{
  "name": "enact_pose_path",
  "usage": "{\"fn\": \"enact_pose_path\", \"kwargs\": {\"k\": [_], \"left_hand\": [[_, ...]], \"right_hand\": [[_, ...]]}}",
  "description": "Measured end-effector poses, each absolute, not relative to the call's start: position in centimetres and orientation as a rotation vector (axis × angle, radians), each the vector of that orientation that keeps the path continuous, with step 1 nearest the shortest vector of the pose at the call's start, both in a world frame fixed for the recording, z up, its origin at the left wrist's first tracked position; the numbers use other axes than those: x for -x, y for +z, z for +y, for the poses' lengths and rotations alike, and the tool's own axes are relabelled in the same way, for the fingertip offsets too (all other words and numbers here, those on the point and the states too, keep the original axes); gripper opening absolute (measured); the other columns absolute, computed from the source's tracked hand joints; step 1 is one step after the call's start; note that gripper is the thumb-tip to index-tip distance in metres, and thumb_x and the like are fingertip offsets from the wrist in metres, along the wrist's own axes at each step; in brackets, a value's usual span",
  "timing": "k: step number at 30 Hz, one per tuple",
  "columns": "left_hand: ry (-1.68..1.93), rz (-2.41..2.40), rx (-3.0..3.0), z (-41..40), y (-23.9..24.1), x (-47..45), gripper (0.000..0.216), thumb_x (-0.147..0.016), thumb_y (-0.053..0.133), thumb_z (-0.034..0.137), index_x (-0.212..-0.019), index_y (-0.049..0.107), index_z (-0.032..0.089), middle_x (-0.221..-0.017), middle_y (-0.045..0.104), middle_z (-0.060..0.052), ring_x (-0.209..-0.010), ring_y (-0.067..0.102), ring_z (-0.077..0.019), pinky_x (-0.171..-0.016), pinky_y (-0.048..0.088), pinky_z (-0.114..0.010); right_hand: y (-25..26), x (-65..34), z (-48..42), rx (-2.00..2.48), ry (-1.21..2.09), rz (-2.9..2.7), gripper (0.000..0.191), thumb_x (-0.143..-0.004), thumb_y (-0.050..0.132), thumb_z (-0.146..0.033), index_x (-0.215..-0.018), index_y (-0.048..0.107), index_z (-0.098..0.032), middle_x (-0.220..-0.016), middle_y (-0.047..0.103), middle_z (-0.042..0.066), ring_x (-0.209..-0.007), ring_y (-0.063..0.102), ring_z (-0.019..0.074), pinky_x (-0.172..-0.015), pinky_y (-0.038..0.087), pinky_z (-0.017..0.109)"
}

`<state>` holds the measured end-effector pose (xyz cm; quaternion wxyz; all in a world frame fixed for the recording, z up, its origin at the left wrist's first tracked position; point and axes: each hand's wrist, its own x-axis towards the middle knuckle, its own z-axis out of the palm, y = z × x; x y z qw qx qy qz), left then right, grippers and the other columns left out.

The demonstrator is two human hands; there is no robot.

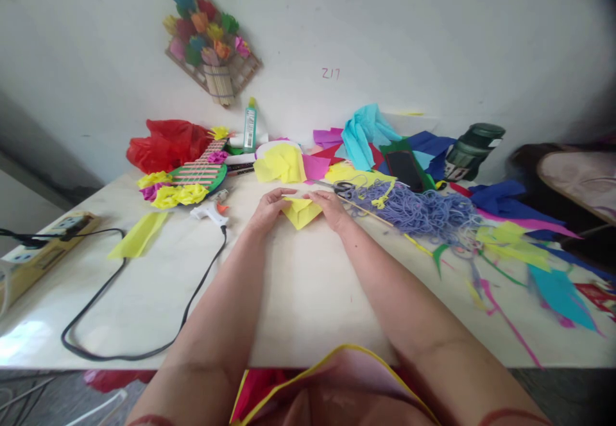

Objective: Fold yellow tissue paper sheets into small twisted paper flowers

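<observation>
A small folded piece of yellow paper (301, 211) lies on the white table (298, 298) between both hands. My left hand (267, 208) presses its left edge, fingers curled onto the paper. My right hand (332, 208) holds down its right edge, fingers bent over the fold. Just beyond the hands lie crumpled yellow tissue (280, 163) and a pink sheet (315, 167).
A white glue gun (210, 212) with a black cord (144, 310) lies left, near a yellow paper strip (138, 234) and a power strip (41, 253). Scissors (342, 187), purple yarn (423, 211) and coloured paper scraps (520, 246) fill the right. A glue bottle (249, 124) and red bag (166, 144) stand by the wall.
</observation>
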<state>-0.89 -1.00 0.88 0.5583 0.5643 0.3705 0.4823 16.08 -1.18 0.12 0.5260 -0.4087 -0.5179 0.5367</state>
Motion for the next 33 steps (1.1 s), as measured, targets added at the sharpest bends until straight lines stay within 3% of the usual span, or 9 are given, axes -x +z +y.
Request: {"fn": "enact_pose_path", "kwargs": {"k": [6,14,29,33], "left_hand": [[1.157,0.878,-1.385,-1.4,1.3,0.8,0.044,-0.063,0.058,0.021,-0.107,0.058,0.016,-0.071,0.062,0.0,-0.062,0.055,-0.0113,-0.057,0.043,-0.022],[1.125,0.901,-1.415,-0.8,0.9,1.0,0.039,-0.064,0.057,0.024,-0.102,0.059,0.015,-0.077,0.063,-0.002,-0.065,0.056,-0.0126,-0.059,0.042,-0.023],[1.169,0.911,-1.311,-0.3,0.4,0.9,0.034,-0.067,0.056,0.037,-0.089,0.065,0.012,-0.072,0.063,-0.004,-0.063,0.056,-0.0149,-0.053,0.041,-0.024],[1.207,0.899,-1.295,-0.2,0.3,1.0,0.032,-0.065,0.057,0.032,-0.088,0.065,0.013,-0.071,0.063,-0.004,-0.065,0.056,-0.0148,-0.055,0.042,-0.024]], "right_hand": [[0.1,-16.1,-1.0,1.049,1.247,-1.298,0.031,-0.065,0.059,-0.047,-0.067,0.061,-0.016,-0.05,0.055,0.0,-0.04,0.045,0.0104,-0.036,0.031,0.023],[0.6,-16.0,-1.4,1.098,1.225,-1.323,0.025,-0.063,0.059,-0.041,-0.062,0.056,-0.016,-0.049,0.053,-0.001,-0.039,0.045,0.0098,-0.034,0.032,0.022],[0.3,-15.9,-1.2,1.124,1.216,-1.288,0.022,-0.06,0.059,-0.038,-0.06,0.053,-0.016,-0.047,0.051,-0.003,-0.04,0.046,0.0098,-0.034,0.034,0.021],[0.5,-15.8,-1.4,1.131,1.217,-1.279,0.023,-0.061,0.059,-0.039,-0.06,0.053,-0.016,-0.047,0.052,-0.002,-0.04,0.045,0.0098,-0.035,0.034,0.021]]}}
